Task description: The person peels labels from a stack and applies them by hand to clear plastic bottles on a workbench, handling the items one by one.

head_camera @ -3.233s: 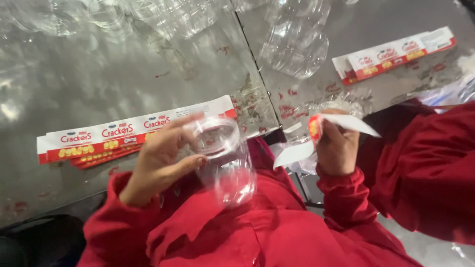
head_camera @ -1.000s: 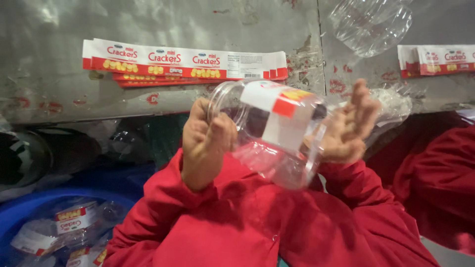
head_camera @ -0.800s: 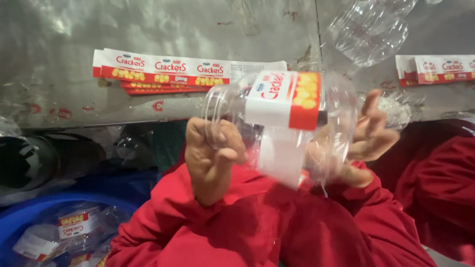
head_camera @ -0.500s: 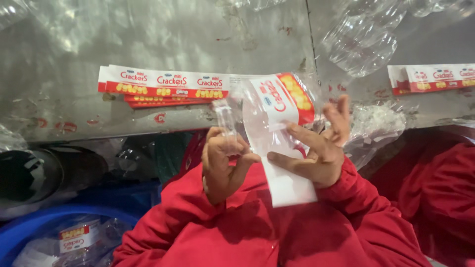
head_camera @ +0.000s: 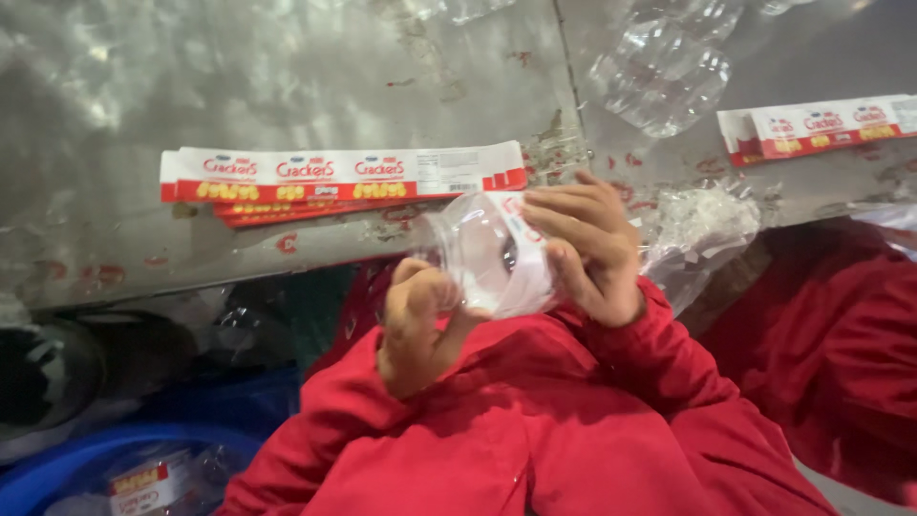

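Both my hands hold a clear plastic jar [head_camera: 487, 253] in front of my chest, its mouth turned toward me. My left hand [head_camera: 420, 320] grips the jar's near rim from below. My right hand [head_camera: 587, 248] lies over the jar's right side, pressing a red and white paper label [head_camera: 521, 218] around it. Both arms are in red sleeves. A stack of flat red and white labels [head_camera: 339, 177] lies on the metal table [head_camera: 191, 86] just beyond the jar.
Empty clear jars [head_camera: 664, 72] lie at the table's far right, with another label stack [head_camera: 821, 124] beside them. Crumpled clear plastic [head_camera: 702, 220] sits at the table edge. A blue bin [head_camera: 105, 468] with labelled jars stands at lower left. A person's red sleeve [head_camera: 831, 354] is at right.
The label hung loose over the jar a moment ago; now my right hand has wrapped it round the jar's side. The jar has turned and dropped slightly, its mouth toward me.
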